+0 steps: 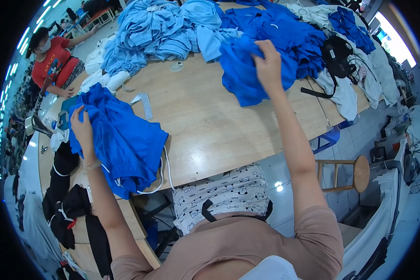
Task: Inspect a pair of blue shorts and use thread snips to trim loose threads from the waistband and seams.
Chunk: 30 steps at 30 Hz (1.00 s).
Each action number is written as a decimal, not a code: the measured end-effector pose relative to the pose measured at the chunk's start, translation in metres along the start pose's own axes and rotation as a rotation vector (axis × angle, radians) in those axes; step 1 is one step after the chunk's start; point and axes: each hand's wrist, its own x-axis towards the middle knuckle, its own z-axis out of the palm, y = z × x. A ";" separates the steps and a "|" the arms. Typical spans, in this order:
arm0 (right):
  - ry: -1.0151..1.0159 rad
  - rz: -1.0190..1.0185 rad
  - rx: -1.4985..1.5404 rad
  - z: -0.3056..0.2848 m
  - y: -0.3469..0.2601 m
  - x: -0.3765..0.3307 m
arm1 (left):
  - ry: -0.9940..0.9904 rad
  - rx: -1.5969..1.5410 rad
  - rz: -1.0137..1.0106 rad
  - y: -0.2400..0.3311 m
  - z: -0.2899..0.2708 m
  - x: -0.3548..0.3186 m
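Note:
At the left of the table lies a stack of blue drawstring pants, gathered waistbands toward me and white cords hanging over the near edge. My left hand is at the stack's left side, its bent fingers closed on the cloth. Farther off, right of the middle, my right hand pinches the upper part of a blue garment. That garment is crumpled and partly off the tabletop; its exact kind cannot be made out. Behind it spreads a large heap of blue garments.
A light-blue garment pile covers the table's far side. A black bag lies on white cloth at the right. Black garments hang at the left. A wooden stool stands at the lower right. A person in red stands across the table.

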 end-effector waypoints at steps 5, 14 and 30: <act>-0.634 -0.160 -0.123 0.035 -0.092 -0.085 | -0.350 -0.622 -0.008 0.156 0.008 -0.095; -0.526 0.472 0.627 0.003 -0.104 -0.155 | -0.599 -0.387 0.125 0.185 0.095 -0.214; -0.719 0.488 -0.348 0.040 0.108 -0.108 | -0.853 -0.154 0.559 0.274 0.077 -0.272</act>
